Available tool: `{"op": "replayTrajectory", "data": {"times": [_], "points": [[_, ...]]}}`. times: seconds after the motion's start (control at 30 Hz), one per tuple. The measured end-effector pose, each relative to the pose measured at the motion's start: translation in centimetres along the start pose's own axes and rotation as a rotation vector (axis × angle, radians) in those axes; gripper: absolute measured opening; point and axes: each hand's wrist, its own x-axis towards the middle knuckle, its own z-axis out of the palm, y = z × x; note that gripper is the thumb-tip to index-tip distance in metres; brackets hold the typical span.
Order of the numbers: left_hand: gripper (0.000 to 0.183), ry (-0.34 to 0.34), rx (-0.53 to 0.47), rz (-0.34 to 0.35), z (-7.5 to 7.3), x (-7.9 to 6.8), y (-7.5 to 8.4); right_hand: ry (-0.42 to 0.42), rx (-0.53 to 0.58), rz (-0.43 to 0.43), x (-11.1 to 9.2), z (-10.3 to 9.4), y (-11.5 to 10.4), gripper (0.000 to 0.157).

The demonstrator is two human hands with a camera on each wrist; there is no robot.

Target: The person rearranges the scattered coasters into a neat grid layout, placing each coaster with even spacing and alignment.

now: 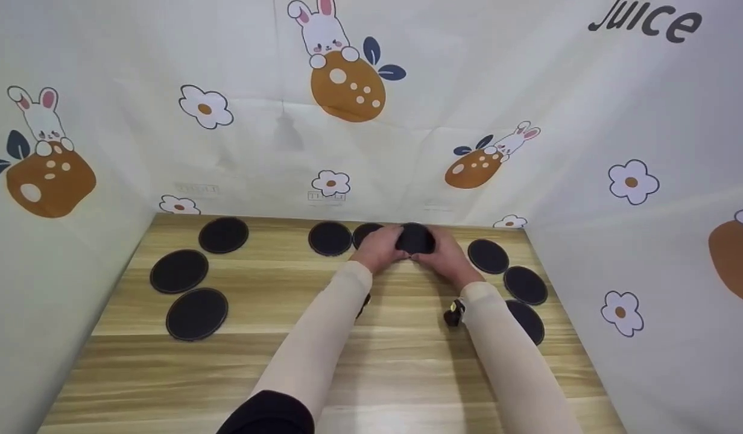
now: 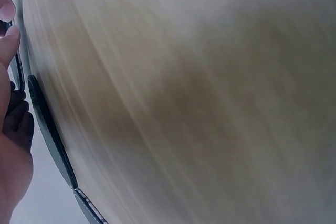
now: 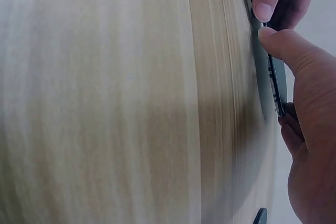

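Observation:
Near the back edge of the wooden table, both hands hold a black round coaster (image 1: 415, 240) by its sides. My left hand (image 1: 379, 248) pinches its left side, thumb toward me. On the opposite side my right hand (image 1: 447, 256) grips it, the two thumbs close together at the near edge. In the right wrist view the coaster (image 3: 281, 85) shows edge-on, raised at a slant over the tabletop. Just left of the left hand, a second coaster (image 1: 364, 232) is partly covered by that hand, and another coaster (image 1: 330, 239) lies against it.
At the left lie three more coasters, the nearest coaster (image 1: 196, 314) largest in view. Three others curve along the right side; the lowest coaster (image 1: 527, 322) is partly behind the right sleeve. A printed sheet (image 1: 257, 150) with rabbits and flowers walls the table (image 1: 166, 380) on three sides.

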Motion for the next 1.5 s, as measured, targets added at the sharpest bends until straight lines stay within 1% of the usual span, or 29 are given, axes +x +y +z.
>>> {"op": "replayTrajectory", "data": {"times": [0.2, 0.43, 0.67, 0.87, 1.03, 1.17, 1.3, 1.43, 1.5], "points": [[0.069, -0.017, 0.028, -0.009, 0.2, 0.1, 0.1, -0.007, -0.024, 0.053, -0.2, 0.1, -0.2, 0.078], [0.067, -0.018, 0.037, -0.01, 0.0, -0.1, 0.4, -0.003, -0.048, 0.079, -0.2, 0.1, -0.2, 0.075], [0.063, -0.011, 0.058, 0.008, 0.1, -0.2, 0.2, -0.011, 0.011, 0.06, 0.1, 0.4, 0.2, 0.064], [0.062, -0.014, 0.045, 0.004, 0.3, -0.1, 0.2, -0.012, -0.005, 0.082, 0.0, 0.4, 0.1, 0.062], [0.062, -0.023, 0.049, -0.004, 0.4, 0.1, 0.1, -0.034, -0.024, 0.086, 0.2, 0.4, -0.1, 0.059], [0.063, -0.022, 0.044, -0.003, 0.1, -0.1, 0.1, -0.047, -0.032, 0.07, 0.5, 0.4, -0.2, 0.056], [0.067, -0.019, 0.009, 0.002, -0.4, -0.5, 0.1, -0.028, -0.037, 0.055, 0.3, 0.5, -0.1, 0.059], [0.069, -0.012, -0.02, 0.015, -0.9, -1.1, 0.1, 0.0, -0.048, 0.05, -0.5, 0.3, -0.4, 0.06], [0.069, -0.005, -0.034, 0.044, -1.3, -1.6, 0.0, 0.004, -0.076, 0.049, -1.3, 0.2, -0.8, 0.063]]}}
